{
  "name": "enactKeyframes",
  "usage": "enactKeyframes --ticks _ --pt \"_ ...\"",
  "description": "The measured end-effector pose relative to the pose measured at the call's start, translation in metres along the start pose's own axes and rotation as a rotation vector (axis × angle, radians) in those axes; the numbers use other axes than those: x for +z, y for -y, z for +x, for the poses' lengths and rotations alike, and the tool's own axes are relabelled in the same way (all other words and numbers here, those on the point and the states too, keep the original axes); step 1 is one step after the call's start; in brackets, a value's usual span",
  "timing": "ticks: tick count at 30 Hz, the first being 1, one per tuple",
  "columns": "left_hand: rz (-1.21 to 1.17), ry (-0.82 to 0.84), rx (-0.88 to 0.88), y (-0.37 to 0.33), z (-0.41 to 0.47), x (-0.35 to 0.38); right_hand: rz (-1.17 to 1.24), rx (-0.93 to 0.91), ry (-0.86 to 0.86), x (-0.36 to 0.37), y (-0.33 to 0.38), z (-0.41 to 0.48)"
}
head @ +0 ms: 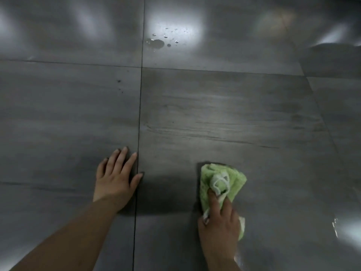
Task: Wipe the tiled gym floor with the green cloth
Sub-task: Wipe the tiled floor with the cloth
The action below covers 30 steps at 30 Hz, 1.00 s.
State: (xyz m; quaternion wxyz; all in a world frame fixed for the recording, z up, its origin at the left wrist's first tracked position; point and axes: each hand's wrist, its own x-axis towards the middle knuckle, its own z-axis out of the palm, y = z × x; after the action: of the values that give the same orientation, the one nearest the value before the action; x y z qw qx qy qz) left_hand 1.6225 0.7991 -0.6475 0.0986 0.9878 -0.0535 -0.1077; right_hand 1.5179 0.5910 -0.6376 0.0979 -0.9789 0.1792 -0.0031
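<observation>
**Wiping the near tile, droplets still ahead**

Head view: the right hand (pixel 219 218) clutches the bunched green cloth (pixel 222 182) on the floor (pixel 224 114), right of the grout line (pixel 139 122). The left hand (pixel 115 177) lies flat, fingers spread. Better to flatten the cloth, press evenly, and work toward the droplets (pixel 156 43) at the far edge. No writing is visible.

Light green cloth (pixel 222 184) with a white edging strip, bunched on a dark grey tiled floor (pixel 234 118) streaked in paler and darker grey, crossed by thin black grout lines (pixel 139 118), with white glare patches
</observation>
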Motion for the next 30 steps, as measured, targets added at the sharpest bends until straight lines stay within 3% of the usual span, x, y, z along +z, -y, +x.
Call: enactKeyframes --ticks 2,6,10,12,18,20,23,25,28,30 --pt "0.021 0.014 -0.024 -0.002 0.001 -0.003 -0.041 -0.044 0.018 -0.004 -0.001 0.001" --pt "-0.060 0.207 0.014 0.008 0.004 -0.027 -0.067 -0.016 0.057 -0.011 0.008 -0.002" --pt "-0.164 0.056 -0.020 0.058 -0.060 -0.035 -0.007 -0.061 0.002 -0.004 0.035 -0.027" --pt "-0.191 -0.027 -0.157 0.102 -0.113 -0.025 0.012 -0.099 0.026 0.003 0.054 -0.048" --pt "-0.288 -0.126 -0.874 0.172 -0.276 -0.010 0.016 -0.213 0.028 0.019 0.109 -0.093" --pt "-0.398 -0.041 -1.059 0.172 -0.300 -0.005 0.043 -0.319 0.068 0.025 0.132 -0.121" --pt "-0.400 0.047 -1.057 0.181 -0.309 0.002 0.098 -0.572 0.148 0.039 0.166 -0.178" --pt "-0.381 0.089 -1.029 0.191 -0.310 0.005 0.141 -0.830 0.088 0.051 0.174 -0.201" --pt "-0.339 0.076 -1.021 0.199 -0.307 0.006 0.094 -1.130 0.035 0.061 0.164 -0.159" --pt "-0.336 0.081 -1.019 0.199 -0.307 0.002 0.024 -1.083 -0.008 0.053 0.157 -0.100"
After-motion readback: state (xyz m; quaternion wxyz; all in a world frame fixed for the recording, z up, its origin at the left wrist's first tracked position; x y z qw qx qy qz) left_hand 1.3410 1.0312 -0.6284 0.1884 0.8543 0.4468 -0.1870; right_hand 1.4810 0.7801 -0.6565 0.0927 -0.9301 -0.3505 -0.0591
